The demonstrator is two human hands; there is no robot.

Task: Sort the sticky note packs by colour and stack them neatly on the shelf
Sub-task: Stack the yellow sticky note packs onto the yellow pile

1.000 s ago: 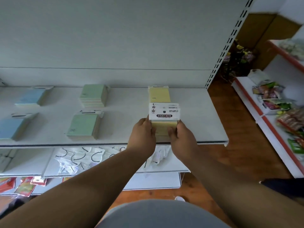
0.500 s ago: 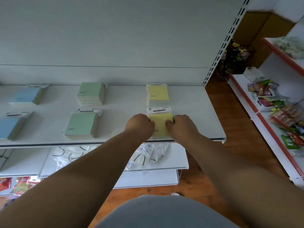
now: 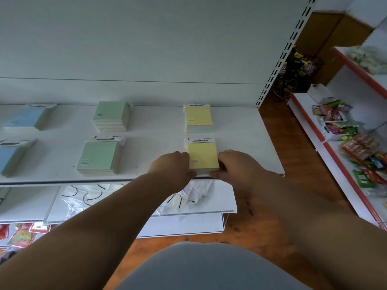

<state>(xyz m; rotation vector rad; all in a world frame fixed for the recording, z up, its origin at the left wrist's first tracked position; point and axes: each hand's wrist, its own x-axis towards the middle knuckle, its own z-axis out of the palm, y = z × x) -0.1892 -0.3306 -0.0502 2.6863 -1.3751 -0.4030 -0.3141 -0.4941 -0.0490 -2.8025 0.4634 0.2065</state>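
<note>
1. Head view, the hands: the left hand [image 3: 173, 166] and right hand [image 3: 234, 166] press in from either side of the front yellow stack [image 3: 203, 156], which sits at the front edge of the shelf [image 3: 146, 143]. The fingers of each hand are curled against the stack's side edges, clamped on it from both sides; this looks like squaring the packs so their edges line up.

2. Head view, the layout: a second yellow stack [image 3: 199, 118] stands directly behind, apart from the front one. Two green stacks [image 3: 99, 158] [image 3: 111, 116] form a column to the left, and two blue stacks [image 3: 10, 158] [image 3: 25, 118] lie further left, partly cut off. Each colour keeps its own column, so the sort reads as largely done.

3. Head view, judgement: the front yellow stack lies close to the shelf lip, so a push backward seems safer than sideways nudges.
</note>
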